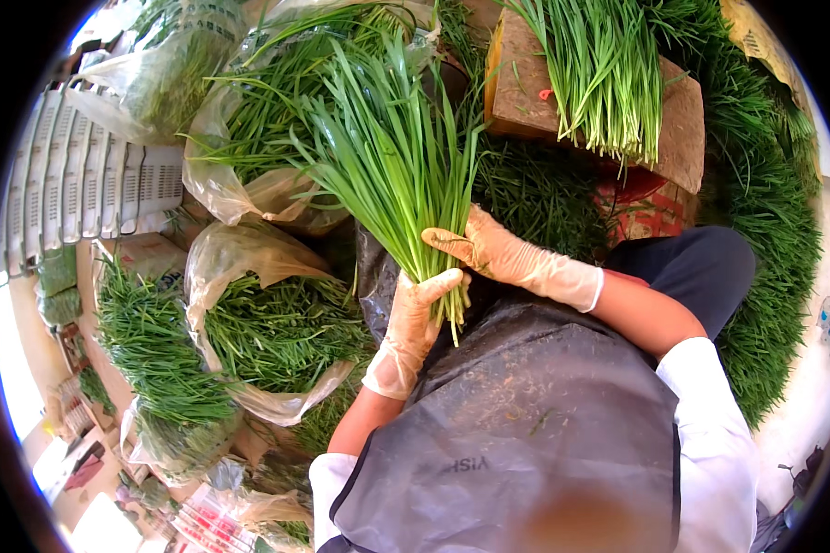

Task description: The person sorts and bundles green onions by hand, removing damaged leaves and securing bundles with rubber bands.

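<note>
A bunch of garlic chives is held in front of my apron, leaves fanned up and away, cut stem ends pointing down. Around the lower stems closes my left hand, in a thin translucent glove, its thumb across the front. My right hand, gloved too, grips the bunch's right side just above. One of its digits lies over the stems beside a thin dark leaf strip; its other fingers are partly hidden. Several stem ends stick out below my left hand. A grey apron covers my lap.
A wooden block at upper right bears a neat pile of chives. Open plastic bags of chives stand at left, near a grey slatted crate. A long bank of chives lines the right side. Loose leaves lie below the block.
</note>
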### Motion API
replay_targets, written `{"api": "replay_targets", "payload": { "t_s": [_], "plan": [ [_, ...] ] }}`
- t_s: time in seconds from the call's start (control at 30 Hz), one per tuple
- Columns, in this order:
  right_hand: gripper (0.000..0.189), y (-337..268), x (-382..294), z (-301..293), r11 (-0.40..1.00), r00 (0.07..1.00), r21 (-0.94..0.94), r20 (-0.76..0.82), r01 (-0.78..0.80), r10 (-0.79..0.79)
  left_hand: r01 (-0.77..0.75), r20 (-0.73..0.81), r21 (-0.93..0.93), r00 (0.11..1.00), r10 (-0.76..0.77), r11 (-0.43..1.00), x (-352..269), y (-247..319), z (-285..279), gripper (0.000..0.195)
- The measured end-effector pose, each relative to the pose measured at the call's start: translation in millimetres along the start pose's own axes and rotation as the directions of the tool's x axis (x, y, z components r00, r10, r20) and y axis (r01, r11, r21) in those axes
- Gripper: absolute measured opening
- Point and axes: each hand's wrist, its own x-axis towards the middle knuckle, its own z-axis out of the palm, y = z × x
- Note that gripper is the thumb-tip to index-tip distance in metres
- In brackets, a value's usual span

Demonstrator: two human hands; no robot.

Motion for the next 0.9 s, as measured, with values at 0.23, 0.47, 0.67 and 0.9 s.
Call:
{"api": "replay_targets", "payload": {
  "t_s": [0.23, 0.47, 0.67, 0.9],
  "plan": [
    [0.052, -66, 40, -80, 0.835, 0.92, -0.54, -0.371, -0.104, -0.125, -0.029, -0.099, 0.083, 0.994, 0.037, 0.996, -5, 2, 9, 0.046],
    [0.035, -48, 93, -43, 0.895, 0.999, -0.446, 0.047, -0.003, 0.027, -0.098, -0.098, 0.187, 0.988, 0.118, 0.977, -10, -3, 15, 0.048],
    [0.027, -81, 56, -149, 0.805, 0.966, 0.57, 0.071, 0.164, -0.248, -0.025, -0.055, 0.003, 0.998, 0.025, 1.0, -17, 2, -3, 0.046],
    [0.064, -32, -26, -103, 0.935, 0.926, -0.173, 0.166, -0.311, 0.339, -0.038, 0.09, -0.13, 0.995, 0.05, 0.991, -14, 10, 12, 0.04]
  ]
}}
